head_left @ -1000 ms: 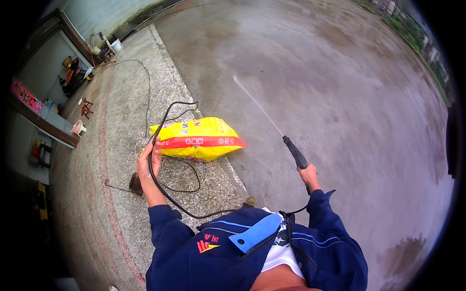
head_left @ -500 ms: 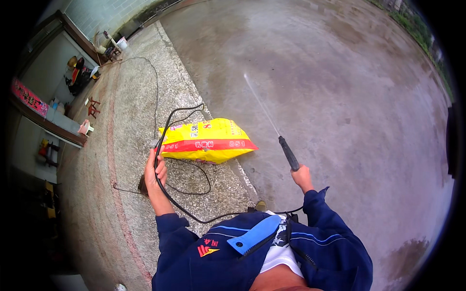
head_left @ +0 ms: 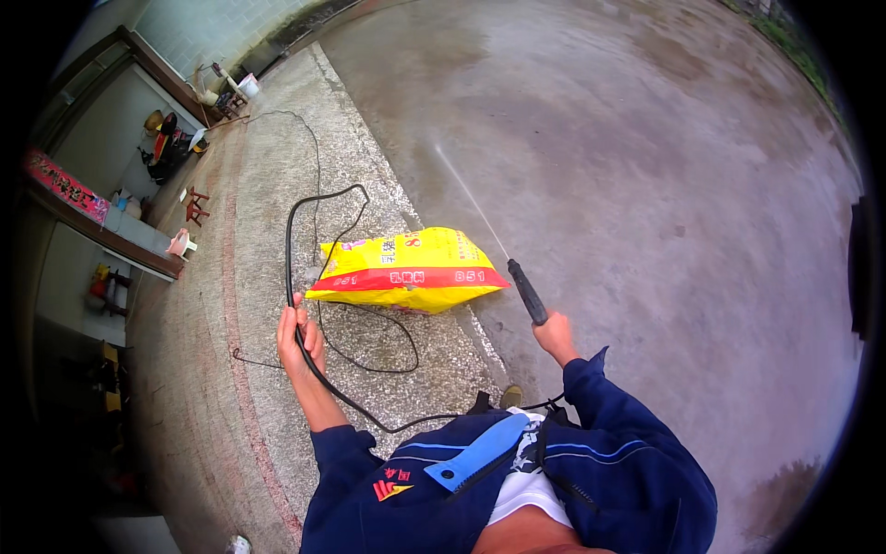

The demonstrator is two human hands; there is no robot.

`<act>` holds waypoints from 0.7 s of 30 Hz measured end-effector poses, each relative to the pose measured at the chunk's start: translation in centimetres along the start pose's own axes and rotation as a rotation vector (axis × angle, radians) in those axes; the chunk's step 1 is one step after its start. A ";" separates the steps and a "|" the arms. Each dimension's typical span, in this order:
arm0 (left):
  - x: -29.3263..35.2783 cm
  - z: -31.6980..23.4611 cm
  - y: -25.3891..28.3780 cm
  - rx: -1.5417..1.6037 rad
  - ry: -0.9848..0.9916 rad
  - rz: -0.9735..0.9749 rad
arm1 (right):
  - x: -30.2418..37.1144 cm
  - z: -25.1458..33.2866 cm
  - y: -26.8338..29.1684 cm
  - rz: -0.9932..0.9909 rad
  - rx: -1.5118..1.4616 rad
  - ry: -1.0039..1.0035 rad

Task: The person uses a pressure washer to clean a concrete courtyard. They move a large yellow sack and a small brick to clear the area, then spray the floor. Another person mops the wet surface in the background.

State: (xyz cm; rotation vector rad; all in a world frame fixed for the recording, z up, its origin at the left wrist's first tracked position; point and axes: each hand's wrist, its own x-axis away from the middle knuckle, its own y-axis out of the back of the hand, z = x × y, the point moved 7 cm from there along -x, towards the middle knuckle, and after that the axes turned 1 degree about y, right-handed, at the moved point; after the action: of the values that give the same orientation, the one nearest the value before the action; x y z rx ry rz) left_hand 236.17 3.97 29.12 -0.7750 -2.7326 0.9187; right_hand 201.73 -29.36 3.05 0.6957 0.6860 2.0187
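My right hand (head_left: 556, 338) grips a black spray gun (head_left: 527, 293), which points forward and a little left. From its tip a thin white jet of water (head_left: 471, 198) shoots out over the wet concrete. In my left hand (head_left: 300, 343) is a black hose (head_left: 289, 242), with the fingers curled around it. The hose loops up ahead of that hand and sags back across my waist toward my right side. A yellow plastic sack with a red band (head_left: 406, 277) lies just beyond my left hand, partly behind the hose.
Wet concrete (head_left: 646, 231) spreads ahead and right; a rough pebbled strip (head_left: 249, 323) runs along the left. A thin black cable (head_left: 318, 166) trails over it. By the doorways stand a wooden stool (head_left: 197, 206), a pink-and-white seat (head_left: 182, 244) and a white bucket (head_left: 248, 86).
The spray gun and its jet have shifted a little left. The hose loop ahead of my left hand has changed shape, reaching further left. The view has turned slightly; both grips stay the same.
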 end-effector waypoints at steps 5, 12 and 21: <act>2.7 -1.1 -1.1 -0.077 -0.081 0.024 | -0.5 1.0 -1.4 -0.039 -0.104 0.038; 5.3 -1.9 -0.5 -0.124 -0.093 0.001 | 2.5 2.7 -2.8 0.085 -0.036 0.049; 5.7 -2.2 0.6 -0.034 -0.186 -0.011 | 0.2 4.3 -3.0 0.031 -0.031 0.138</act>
State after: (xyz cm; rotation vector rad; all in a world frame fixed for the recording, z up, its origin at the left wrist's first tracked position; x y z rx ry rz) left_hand 232.20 8.49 30.41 -0.7129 -2.9157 0.9908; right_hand 206.26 -26.91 3.98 0.5559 0.7266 2.1159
